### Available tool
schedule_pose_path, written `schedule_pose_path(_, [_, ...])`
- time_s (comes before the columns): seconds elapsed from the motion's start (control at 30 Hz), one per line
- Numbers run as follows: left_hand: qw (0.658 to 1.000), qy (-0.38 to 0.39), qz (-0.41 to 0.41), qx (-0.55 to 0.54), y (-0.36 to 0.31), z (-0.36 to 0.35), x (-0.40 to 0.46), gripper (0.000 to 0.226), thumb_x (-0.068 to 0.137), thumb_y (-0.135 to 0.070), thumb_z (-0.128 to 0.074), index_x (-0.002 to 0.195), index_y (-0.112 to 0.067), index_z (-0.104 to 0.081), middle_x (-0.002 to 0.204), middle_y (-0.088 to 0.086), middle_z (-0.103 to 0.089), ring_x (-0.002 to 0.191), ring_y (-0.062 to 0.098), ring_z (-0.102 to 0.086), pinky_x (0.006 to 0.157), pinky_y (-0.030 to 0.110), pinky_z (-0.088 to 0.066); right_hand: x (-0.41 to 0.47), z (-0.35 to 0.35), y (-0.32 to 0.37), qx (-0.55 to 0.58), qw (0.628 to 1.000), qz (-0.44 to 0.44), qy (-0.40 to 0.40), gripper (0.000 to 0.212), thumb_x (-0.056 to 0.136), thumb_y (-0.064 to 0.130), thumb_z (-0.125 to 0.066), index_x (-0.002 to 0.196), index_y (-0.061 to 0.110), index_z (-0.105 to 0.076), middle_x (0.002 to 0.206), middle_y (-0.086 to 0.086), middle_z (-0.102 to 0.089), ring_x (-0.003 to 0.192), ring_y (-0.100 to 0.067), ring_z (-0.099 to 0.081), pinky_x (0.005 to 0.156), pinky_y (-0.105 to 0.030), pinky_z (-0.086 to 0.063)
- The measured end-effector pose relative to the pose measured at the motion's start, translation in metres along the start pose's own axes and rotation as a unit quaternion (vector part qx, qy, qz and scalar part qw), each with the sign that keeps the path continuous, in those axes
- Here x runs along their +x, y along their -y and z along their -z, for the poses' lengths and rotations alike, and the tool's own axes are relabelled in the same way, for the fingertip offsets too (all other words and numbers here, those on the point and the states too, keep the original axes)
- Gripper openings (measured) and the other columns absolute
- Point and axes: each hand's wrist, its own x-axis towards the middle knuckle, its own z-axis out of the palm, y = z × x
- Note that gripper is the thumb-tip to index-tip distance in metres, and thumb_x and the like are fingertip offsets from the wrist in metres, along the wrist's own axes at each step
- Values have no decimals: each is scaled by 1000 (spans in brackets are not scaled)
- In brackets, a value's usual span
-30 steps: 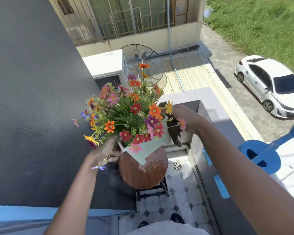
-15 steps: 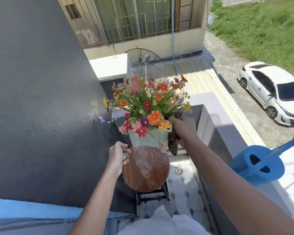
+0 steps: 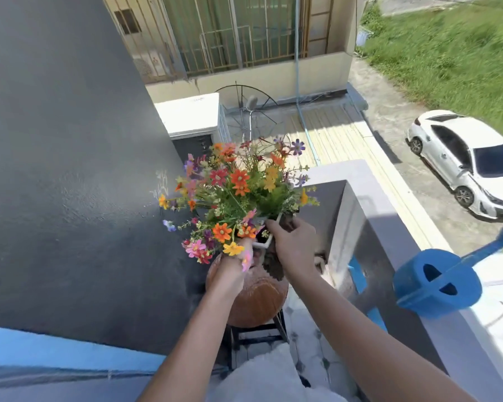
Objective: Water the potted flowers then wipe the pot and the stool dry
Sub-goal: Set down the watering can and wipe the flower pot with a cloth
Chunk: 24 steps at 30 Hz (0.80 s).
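Observation:
A bunch of colourful flowers (image 3: 238, 192) fills a pale square pot, of which only the rim (image 3: 262, 242) shows. The pot stands on a round brown wooden stool (image 3: 259, 300). My left hand (image 3: 230, 271) grips the pot's left side under the blooms, which hide its fingertips. My right hand (image 3: 295, 245) is at the pot's near right rim, holding a dark cloth (image 3: 273, 264) that hangs down against the pot's side. The stool top looks wet and streaked.
A blue watering can (image 3: 436, 282) sits on the parapet ledge (image 3: 369, 204) to my right. A dark grey wall (image 3: 70, 169) is close on the left. The tiled balcony floor (image 3: 311, 343) between them is narrow. A white box unit (image 3: 190, 114) stands beyond the flowers.
The pot was held tilted over the stool, then set upright on it. My left hand rose from the stool edge to the pot. My right hand brought the cloth to the near rim.

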Motion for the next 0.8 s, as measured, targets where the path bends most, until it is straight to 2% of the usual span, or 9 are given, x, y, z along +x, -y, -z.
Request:
schedule_pose_path(0.03, [999,31,-21,-1,-17,-4,-28,22,66,-40,-55,82,-23,-56,80,1,-59,61,20,-59,56,30,-41,-2,1,0,-8,1000,21,9,39,84,18,-71,56,11,-44,51,3,-40,50,-11,-34,49,-24,-29])
schedule_pose_path(0.1, [996,74,-33,-44,-31,-10,-41,14,79,-32,-52,82,-18,-56,71,1,-47,39,10,-39,45,24,-25,-2,4,2,-38,996,79,8,30,90,18,-65,62,18,-55,59,6,-49,60,-10,-44,57,-25,-31])
schedule_pose_path(0.2, [989,112,-44,-84,-44,-10,-61,20,95,-12,-38,77,-13,-46,66,4,-41,37,7,-34,34,20,-26,11,12,2,-83,982,170,19,13,95,10,-58,100,16,-70,83,2,-55,78,-9,-49,65,-20,-36])
schedule_pose_path(0.3, [982,148,-47,-109,-49,-7,-78,24,97,-6,-35,75,-12,-43,66,7,-43,40,8,-38,35,19,-29,38,25,-7,-131,973,189,22,31,97,9,-53,128,13,-61,94,-3,-48,79,-12,-49,69,-8,-36])
schedule_pose_path(0.37, [979,158,-43,-124,-50,-7,-80,25,99,-5,-35,77,-14,-44,66,6,-44,41,8,-40,34,19,-33,50,32,-17,-149,977,152,22,26,99,10,-52,122,12,-62,91,-1,-44,77,-8,-47,70,-13,-36])
schedule_pose_path(0.47, [981,131,-44,-137,-52,-6,-78,22,100,-6,-36,84,-14,-48,62,4,-46,42,10,-43,34,19,-36,46,33,-32,-166,978,115,46,14,98,10,-52,105,11,-64,86,1,-44,80,-18,-49,71,-27,-32])
schedule_pose_path(0.63, [983,102,-47,-143,-60,0,-71,20,98,-6,-38,83,-14,-48,63,8,-41,37,10,-43,32,19,-34,-1,20,-49,-172,968,150,100,24,96,6,-54,117,8,-65,92,-2,-55,79,-8,-50,65,-9,-34])
schedule_pose_path(0.73, [990,86,-50,-102,-56,2,-66,18,99,-9,-38,84,-12,-48,61,8,-43,36,10,-44,32,19,-34,-14,10,-35,-130,978,125,105,12,97,9,-54,97,11,-66,84,3,-55,75,1,-51,63,-17,-33])
schedule_pose_path(0.8, [992,80,-59,-72,-50,-1,-66,12,100,-13,-41,93,-11,-50,67,7,-46,40,10,-47,34,20,-37,-16,8,-12,-62,987,114,97,19,98,9,-54,85,21,-61,78,8,-54,70,2,-52,61,-15,-36])
